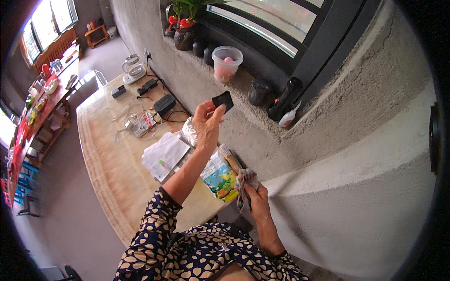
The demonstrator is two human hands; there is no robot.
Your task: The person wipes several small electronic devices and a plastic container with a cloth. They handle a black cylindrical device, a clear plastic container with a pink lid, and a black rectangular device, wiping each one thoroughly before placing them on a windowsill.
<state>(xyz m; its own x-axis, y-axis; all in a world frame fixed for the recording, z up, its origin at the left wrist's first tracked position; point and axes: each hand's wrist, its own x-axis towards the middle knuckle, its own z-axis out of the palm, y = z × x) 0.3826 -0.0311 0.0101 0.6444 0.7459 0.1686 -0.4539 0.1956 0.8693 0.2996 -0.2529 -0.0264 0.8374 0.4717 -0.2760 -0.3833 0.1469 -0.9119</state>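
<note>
My left hand (206,122) is raised over the table's wall side, pinching a small black flat object (223,101) with rounded corners; its kind is not clear. Lower and to the right, my right hand (258,200) grips a crumpled greyish cloth (245,183) near the table's near corner. A wooden-handled brush (229,160) reaches up from behind the cloth; whether my right hand also holds it I cannot tell. Beneath it lies a colourful picture packet (219,181). White papers (167,153) and a white bunched bag (189,131) are by my left forearm.
On the table (101,136) are a black power adapter (164,105), tangled cables and a glass pot (133,68). The window ledge carries a clear plastic tub (226,64), a dark cup (258,92), a white squeeze bottle (289,115) and potted plants (184,37). A long cluttered table (51,96) stands left.
</note>
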